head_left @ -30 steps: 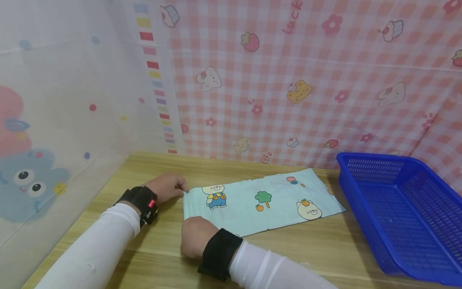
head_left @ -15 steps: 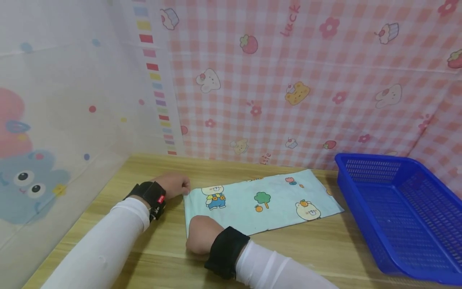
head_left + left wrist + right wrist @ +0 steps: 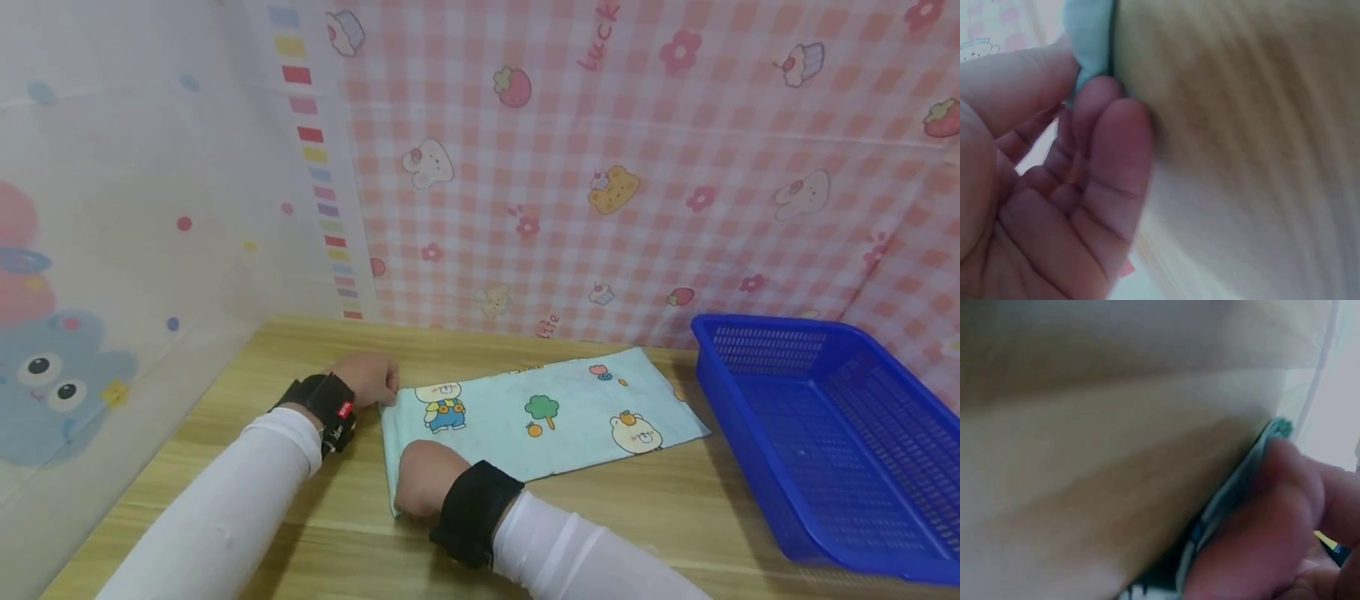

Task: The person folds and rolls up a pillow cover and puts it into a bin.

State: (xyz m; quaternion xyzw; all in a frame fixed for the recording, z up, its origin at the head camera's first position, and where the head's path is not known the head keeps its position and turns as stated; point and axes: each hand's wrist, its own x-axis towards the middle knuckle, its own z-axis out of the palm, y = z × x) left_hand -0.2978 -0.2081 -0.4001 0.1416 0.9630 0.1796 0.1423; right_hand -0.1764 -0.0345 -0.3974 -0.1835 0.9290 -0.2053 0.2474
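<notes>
A pale blue cloth point(image 3: 577, 433) printed with bears, a tree and fruit lies as a long flat strip on the table, slanting up toward the right. At its far left corner my left hand point(image 3: 366, 380) pinches the edge; in the left wrist view the thumb and fingertips point(image 3: 1121, 147) meet on the folded cloth point(image 3: 1090, 37). The near left corner is held by my right hand point(image 3: 427, 479), whose curled fingers point(image 3: 1254, 544) grip the cloth edge point(image 3: 1229, 487) in the right wrist view. A narrow turned-over band runs along the left end between both hands.
A blue plastic basket point(image 3: 847, 467) with perforated sides stands on the right, close to the cloth's right end. Wood-grain table point(image 3: 337, 533) lies beneath. A pink checked curtain point(image 3: 555, 167) hangs behind, and a pale printed sheet point(image 3: 150, 150) on the left.
Both hands have shifted slightly to the right, with the cloth's left end turning over under them into a narrow band. The right end and the basket stay in place.
</notes>
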